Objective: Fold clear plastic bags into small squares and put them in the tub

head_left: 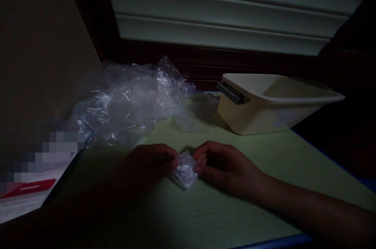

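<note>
A small, folded packet of clear plastic [186,170] is held between my two hands, just above or on the light green table [235,217]. My left hand [151,162], dim in shadow, pinches the packet's left edge between thumb and fingers. From the other side, my right hand [227,164] grips the right edge with thumb and fingertips, its fingers curled. Behind my left hand, a large heap of crumpled clear plastic bags [132,100] lies on the table.
A cream plastic bin [252,115] with a grey handle stands at the back right of the table. Pale slatted panels [217,9] rise behind it. At the left edge are white and red papers [29,194], partly pixelated. The light is dim.
</note>
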`<state>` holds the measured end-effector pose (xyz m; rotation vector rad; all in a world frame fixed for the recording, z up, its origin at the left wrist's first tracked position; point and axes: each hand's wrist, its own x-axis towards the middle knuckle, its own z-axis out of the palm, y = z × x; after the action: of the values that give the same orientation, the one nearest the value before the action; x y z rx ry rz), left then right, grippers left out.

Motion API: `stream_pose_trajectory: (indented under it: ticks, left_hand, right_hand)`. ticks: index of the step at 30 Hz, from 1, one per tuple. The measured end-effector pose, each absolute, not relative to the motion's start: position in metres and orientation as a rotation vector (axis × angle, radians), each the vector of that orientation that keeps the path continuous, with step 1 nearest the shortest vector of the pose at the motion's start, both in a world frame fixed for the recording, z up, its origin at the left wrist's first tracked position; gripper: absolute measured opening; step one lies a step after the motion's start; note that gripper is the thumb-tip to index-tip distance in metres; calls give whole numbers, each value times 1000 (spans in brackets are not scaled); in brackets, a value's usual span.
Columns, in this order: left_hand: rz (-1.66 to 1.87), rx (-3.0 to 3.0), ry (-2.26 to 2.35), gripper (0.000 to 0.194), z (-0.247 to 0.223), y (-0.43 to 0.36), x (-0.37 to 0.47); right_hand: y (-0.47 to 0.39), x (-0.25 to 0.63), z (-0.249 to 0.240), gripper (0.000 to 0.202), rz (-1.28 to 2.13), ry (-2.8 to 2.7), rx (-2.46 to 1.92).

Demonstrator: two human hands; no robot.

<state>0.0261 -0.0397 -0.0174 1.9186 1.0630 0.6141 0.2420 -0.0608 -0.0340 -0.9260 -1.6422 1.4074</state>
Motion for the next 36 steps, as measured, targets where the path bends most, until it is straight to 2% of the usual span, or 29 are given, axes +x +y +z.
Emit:
stream_pose_trajectory:
  ticks: [12, 21, 28, 36]
  left_hand:
    - [639, 1919, 1002, 31, -25, -40, 28]
    - [518, 1987, 1086, 30, -18, -45, 27]
    - [462, 2097, 1106, 36, -24, -38, 25]
    - [539, 2357, 1052, 29, -23, -41, 23]
  right_hand:
    - [-62, 234, -31, 17, 1514, -1481, -1004]
    - [-56, 235, -26, 36, 1568, -1230, -1055]
    - [-54, 239, -30, 39, 1555, -1346, -1018]
    - [-48, 242, -39, 41, 1391, -1468, -1003]
